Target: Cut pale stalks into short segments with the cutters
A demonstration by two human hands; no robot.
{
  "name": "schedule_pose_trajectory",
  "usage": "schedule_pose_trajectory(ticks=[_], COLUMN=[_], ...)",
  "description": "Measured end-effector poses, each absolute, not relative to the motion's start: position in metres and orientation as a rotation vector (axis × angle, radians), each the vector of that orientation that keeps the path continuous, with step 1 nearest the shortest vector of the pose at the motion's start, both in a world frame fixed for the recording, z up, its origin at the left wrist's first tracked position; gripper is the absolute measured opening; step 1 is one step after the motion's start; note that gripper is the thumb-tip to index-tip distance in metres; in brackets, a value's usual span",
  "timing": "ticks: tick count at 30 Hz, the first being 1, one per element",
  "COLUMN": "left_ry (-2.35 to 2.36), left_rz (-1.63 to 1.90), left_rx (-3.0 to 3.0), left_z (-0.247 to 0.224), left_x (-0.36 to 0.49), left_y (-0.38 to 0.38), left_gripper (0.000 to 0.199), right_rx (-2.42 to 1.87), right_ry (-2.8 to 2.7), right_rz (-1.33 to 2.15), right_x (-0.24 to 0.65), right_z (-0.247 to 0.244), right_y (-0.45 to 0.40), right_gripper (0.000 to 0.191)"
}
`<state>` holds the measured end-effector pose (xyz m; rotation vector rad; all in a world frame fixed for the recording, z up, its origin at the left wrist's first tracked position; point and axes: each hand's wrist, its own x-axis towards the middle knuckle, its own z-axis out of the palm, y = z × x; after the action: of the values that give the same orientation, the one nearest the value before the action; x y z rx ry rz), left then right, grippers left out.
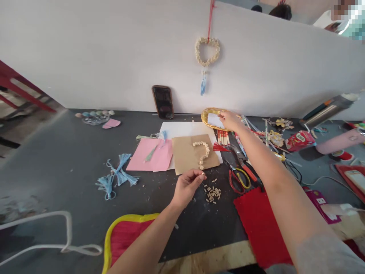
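Note:
My left hand is closed in a pinch, with a small pale bead showing at the fingertips. Just beyond it, a curved string of cream beads lies on brown paper; I cannot tell whether the pinched bead is joined to it. Many short, straw-coloured tube beads are scattered to the right of that hand. My right hand reaches into a yellow wicker basket, fingers bent together over a white paper. What those fingers hold, if anything, is hidden.
Pliers and red-and-yellow-handled scissors lie under my right forearm. Blue tassels and pink paper are on the left. A phone leans on the partition, where a beaded heart hangs. Red cloth drapes the front edge.

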<state>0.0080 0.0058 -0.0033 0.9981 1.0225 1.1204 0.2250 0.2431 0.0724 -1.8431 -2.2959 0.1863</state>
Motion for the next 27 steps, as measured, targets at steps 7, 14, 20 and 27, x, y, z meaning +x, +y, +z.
schedule_pose_trajectory(ticks=[7,14,20,27], left_ry=[1.015,1.035,1.111,0.963], left_rz=[1.105,1.089,1.123,0.995], left_rx=[0.896,0.863,1.273,2.181], left_z=[-0.002,-0.001,-0.004,-0.002], left_x=[0.009,0.009,0.008,0.008], left_y=[0.005,0.006,0.004,0.007], left_gripper=[0.030,0.028,0.014,0.017], right_rx=[-1.921,-2.017,-1.995,-1.852], right_ry=[-2.330,-2.331,-2.349,-2.291], right_rz=[0.180,0.134,0.148,0.156], right_x=[0.209,0.200,0.200,0.203], right_z=[0.043,0.034,0.037,0.062], right_y=[0.293,0.305,0.298,0.267], right_gripper=[0.028,0.028,0.029,0.030])
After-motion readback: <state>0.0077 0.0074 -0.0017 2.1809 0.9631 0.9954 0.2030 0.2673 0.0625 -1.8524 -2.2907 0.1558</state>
